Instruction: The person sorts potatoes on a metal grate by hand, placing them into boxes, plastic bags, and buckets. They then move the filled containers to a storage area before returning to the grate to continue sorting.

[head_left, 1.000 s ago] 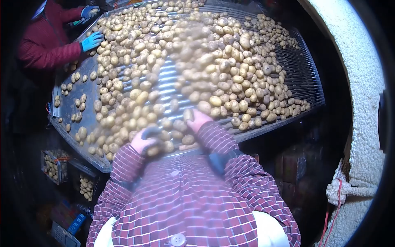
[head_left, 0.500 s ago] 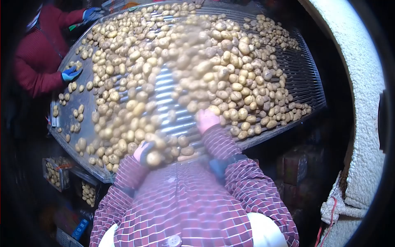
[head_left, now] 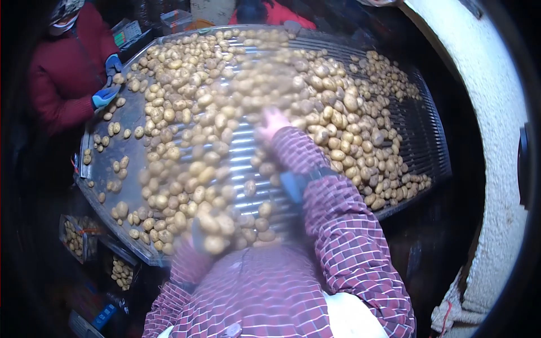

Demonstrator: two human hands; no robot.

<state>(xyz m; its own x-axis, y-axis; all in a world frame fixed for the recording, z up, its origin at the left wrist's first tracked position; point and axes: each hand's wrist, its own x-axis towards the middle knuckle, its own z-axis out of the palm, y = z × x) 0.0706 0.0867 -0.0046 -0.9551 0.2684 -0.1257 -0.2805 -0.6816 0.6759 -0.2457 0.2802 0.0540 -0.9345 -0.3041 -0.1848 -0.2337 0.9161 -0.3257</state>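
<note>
My right hand (head_left: 273,123) reaches out over the middle of the slatted sorting table (head_left: 243,152), at the edge of the thick potato pile (head_left: 344,121). Its outline is blurred, but fingers and thumb look apart. Down near my body, my left hand (head_left: 189,248) is smeared by motion beside a cluster of potatoes (head_left: 217,225) at the table's near edge. A dark patch shows along that hand, and I cannot tell whether it grips a potato. Bare metal slats run between the two hands, with a few loose potatoes (head_left: 264,209) on their lower part.
Across the far left, a person in a dark red jacket (head_left: 73,67) has blue-gloved hands (head_left: 105,96) at the table edge. Another person's red sleeve (head_left: 287,16) shows at the back. Boxes of potatoes (head_left: 73,239) stand below left. A pale curved wall (head_left: 479,73) rises at right.
My right hand has moved forward, farther up the slats. My left hand stays near the front edge. The view has shifted, and the other person's gloved hands have come closer together.
</note>
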